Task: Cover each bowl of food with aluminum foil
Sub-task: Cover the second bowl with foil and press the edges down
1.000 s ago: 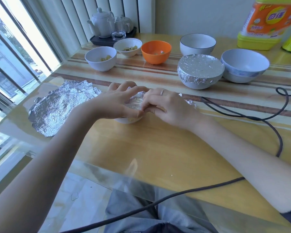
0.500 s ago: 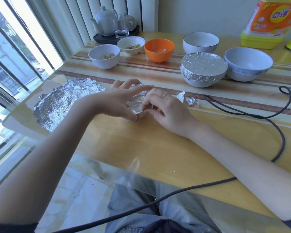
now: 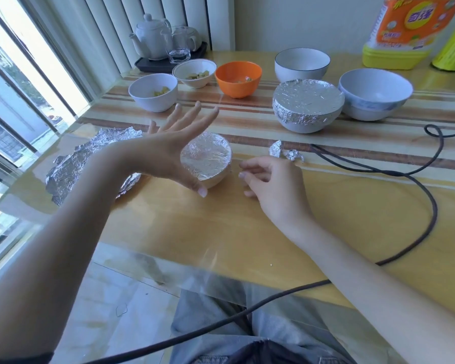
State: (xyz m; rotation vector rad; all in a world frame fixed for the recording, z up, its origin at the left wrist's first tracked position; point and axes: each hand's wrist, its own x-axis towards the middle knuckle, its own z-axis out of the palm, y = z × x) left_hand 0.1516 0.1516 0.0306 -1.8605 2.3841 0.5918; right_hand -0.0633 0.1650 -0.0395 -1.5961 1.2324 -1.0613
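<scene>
Where blinds (image 3: 153, 11) meet window (image 3: 16, 82), glass-topped wooden table (image 3: 221, 227), striped runner (image 3: 247, 119)

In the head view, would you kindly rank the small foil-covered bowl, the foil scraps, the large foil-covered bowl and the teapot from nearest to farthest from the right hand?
From the right hand:
1. Small foil-covered bowl, just to its left.
2. Foil scraps, just beyond it, slightly right.
3. Large foil-covered bowl, farther back on the table.
4. Teapot, far back left by the window.

Both hands (image 3: 168, 151) now off the foil-covered small bowl (image 3: 208, 160).
</scene>
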